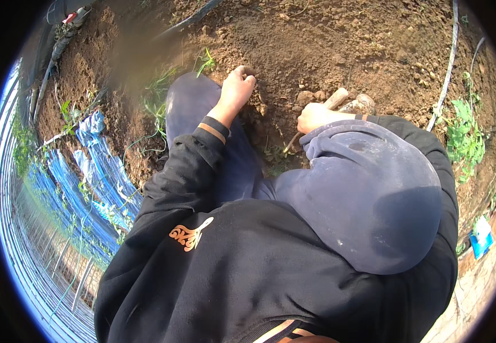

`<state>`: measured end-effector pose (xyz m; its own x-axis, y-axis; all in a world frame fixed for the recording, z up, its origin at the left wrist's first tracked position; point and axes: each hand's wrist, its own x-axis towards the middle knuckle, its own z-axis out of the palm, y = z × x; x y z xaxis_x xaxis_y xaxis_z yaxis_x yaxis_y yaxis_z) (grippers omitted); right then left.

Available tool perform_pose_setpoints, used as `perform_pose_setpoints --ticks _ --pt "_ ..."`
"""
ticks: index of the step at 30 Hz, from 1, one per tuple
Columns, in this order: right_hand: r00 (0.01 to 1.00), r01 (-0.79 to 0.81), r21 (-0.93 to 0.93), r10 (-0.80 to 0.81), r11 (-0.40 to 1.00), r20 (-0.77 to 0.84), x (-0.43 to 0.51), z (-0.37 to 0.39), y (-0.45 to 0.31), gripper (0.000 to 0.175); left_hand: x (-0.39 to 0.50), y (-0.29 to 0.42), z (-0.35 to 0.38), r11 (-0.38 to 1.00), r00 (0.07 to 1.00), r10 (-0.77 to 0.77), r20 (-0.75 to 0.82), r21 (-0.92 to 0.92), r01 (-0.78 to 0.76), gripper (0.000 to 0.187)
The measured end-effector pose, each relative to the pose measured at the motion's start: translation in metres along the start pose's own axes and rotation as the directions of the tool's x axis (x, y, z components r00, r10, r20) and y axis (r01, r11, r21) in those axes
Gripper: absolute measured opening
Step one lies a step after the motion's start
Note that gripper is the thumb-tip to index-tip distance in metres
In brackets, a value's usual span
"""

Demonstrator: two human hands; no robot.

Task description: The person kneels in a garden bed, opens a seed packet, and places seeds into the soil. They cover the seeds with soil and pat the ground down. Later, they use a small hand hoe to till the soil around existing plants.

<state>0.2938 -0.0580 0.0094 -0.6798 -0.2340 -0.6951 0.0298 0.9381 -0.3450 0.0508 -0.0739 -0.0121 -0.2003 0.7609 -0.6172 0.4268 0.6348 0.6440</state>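
Observation:
My right hand [314, 116] is closed around a wooden handle [336, 97], whose blunt end sticks out above the fist. Below the fist, a thin light-coloured length [291, 142] slants down towards the ground between my legs; I cannot tell whether it belongs to the same tool. My left hand [237, 88] hovers by my left knee, over loose brown soil [299, 51]. Its fingers are curled, and whatever they may hold is hidden. Beside my right wrist shows a rounded, soil-caked thing [361, 104], possibly a shoe toe.
Grass [158, 103] grows by my left knee, with a small green sprout [207, 61] ahead. Blue plastic sheeting [102, 158] lies to the left. A pale hose [445, 81] and a leafy plant [465, 137] are at right. A dark pipe [194, 16] crosses the soil at the top.

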Motion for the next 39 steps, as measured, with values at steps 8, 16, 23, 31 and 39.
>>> perform_pose_setpoints --ticks 8,16,23,31,39 --pt "0.96 -0.262 0.198 0.277 0.944 -0.05 -0.051 -0.07 0.082 0.018 -0.01 0.013 -0.012 0.964 0.992 -0.098 -0.079 -0.254 0.075 0.028" --pt "0.83 -0.363 0.198 0.412 0.911 -0.375 -0.127 -0.076 0.098 0.009 -0.006 0.01 -0.031 0.945 0.988 -0.059 -0.141 -0.326 0.01 0.032" --pt "0.882 -0.149 0.385 0.299 0.911 -0.365 -0.115 -0.072 0.076 0.012 0.001 0.019 -0.017 0.967 0.954 0.061 -0.293 -0.218 -0.129 0.03" --pt "0.885 -0.258 0.347 0.365 0.902 -0.29 -0.076 -0.024 0.1 0.008 -0.009 0.045 -0.011 0.91 0.867 0.399 -0.298 0.249 -0.333 0.031" --pt "0.82 -0.281 0.54 0.491 0.793 -0.294 -0.166 -0.052 0.083 0.022 0.04 0.081 0.023 0.596 0.649 0.76 0.02 0.377 -0.709 0.043"
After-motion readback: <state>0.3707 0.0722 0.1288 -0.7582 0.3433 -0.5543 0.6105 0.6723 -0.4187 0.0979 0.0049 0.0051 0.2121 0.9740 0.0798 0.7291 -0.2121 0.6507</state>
